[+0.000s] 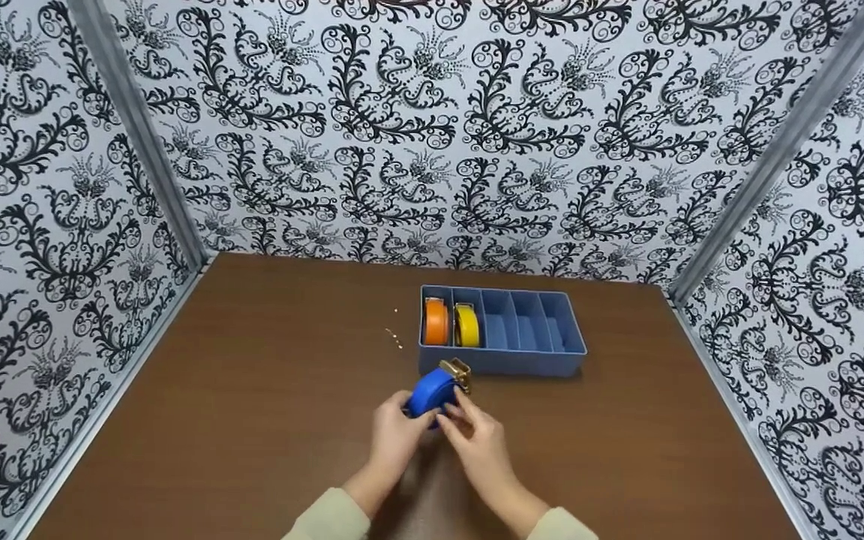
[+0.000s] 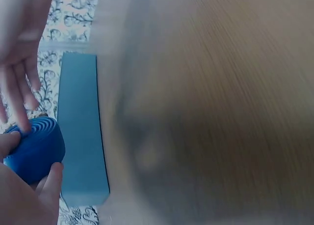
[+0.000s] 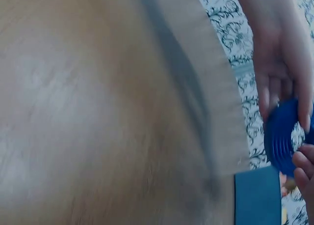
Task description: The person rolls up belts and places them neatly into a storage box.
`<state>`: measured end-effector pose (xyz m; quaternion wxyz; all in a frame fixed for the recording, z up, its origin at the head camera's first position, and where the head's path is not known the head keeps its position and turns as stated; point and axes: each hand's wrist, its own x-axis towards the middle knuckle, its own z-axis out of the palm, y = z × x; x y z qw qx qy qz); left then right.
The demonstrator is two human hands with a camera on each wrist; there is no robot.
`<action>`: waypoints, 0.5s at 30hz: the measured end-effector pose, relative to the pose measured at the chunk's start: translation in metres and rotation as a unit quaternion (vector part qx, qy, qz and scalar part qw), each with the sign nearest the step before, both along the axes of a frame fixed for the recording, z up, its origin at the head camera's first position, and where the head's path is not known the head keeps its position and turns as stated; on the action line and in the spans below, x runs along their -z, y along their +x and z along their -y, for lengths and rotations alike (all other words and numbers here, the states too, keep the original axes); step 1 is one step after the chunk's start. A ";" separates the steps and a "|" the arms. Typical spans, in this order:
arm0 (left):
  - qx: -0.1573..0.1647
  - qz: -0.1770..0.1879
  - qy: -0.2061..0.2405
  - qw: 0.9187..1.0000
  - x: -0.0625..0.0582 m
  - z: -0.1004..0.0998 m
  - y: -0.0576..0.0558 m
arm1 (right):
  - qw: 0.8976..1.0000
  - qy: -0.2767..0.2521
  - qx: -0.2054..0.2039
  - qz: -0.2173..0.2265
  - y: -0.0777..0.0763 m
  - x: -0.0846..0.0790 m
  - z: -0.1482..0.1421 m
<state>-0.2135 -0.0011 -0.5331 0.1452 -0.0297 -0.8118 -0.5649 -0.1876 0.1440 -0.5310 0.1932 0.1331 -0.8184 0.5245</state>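
A rolled blue belt (image 1: 432, 391) with a gold buckle (image 1: 456, 369) is held off the table, in front of the organizer box. The left hand (image 1: 396, 429) grips the coil from its left side, thumb near the front. At the other side, the right hand (image 1: 481, 439) pinches the roll's edge with its thumb and fingertips, below the buckle. In the left wrist view the spiral layers of the belt (image 2: 37, 151) show between both hands. The right wrist view has the belt (image 3: 280, 136) at its right edge, where part of the right hand is cut off.
A blue-grey divided box (image 1: 507, 363) stands behind the hands on the brown table (image 1: 289, 375). Its two leftmost compartments hold a rolled orange belt (image 1: 436, 322) and a rolled yellow belt (image 1: 467, 325). Small pale specks (image 1: 394, 339) lie left of the box. Patterned walls (image 1: 417, 150) enclose the table.
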 end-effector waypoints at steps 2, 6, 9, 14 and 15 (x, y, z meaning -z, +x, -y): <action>0.000 0.001 0.014 1.000 0.000 -0.009 0.002 | 1.000 0.012 0.026 -0.010 0.003 -0.002 0.003; 0.008 0.001 0.033 0.999 -0.002 -0.024 0.007 | 0.994 0.039 0.086 -0.048 0.003 -0.006 0.003; 0.022 -0.011 0.034 0.999 -0.004 -0.033 0.012 | 0.989 0.058 0.116 -0.065 0.002 -0.007 -0.002; 0.033 -0.041 -0.019 0.998 -0.007 -0.047 0.019 | 0.992 0.055 0.105 -0.038 -0.001 -0.008 -0.014; 0.031 -0.051 -0.033 0.998 -0.008 -0.050 0.019 | 0.993 0.049 0.099 -0.029 -0.001 -0.009 -0.017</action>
